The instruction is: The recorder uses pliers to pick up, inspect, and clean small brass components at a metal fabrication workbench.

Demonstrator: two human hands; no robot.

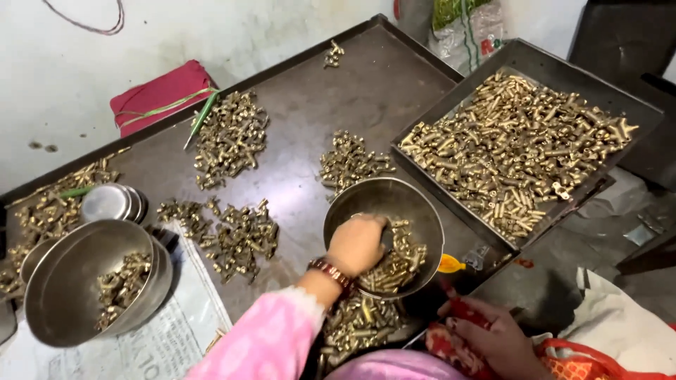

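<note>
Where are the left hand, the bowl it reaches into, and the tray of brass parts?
left hand (357,244), head view, on its back.
bowl (377,193), head view, on its bare inner wall.
tray (637,105), head view, on its right rim.

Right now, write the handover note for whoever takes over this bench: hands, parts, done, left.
Left hand: reaching into the steel bowl, fingers down among the brass fittings; grip hidden.
Right hand: low at the near edge, resting on red cloth; what it holds is unclear.
Parts: a full tray on the right, loose heaps across the dark table, a few pieces in the stacked bowls on the left.
Done: some fittings sit in bowls.
Left: tray and heaps remain.
</note>
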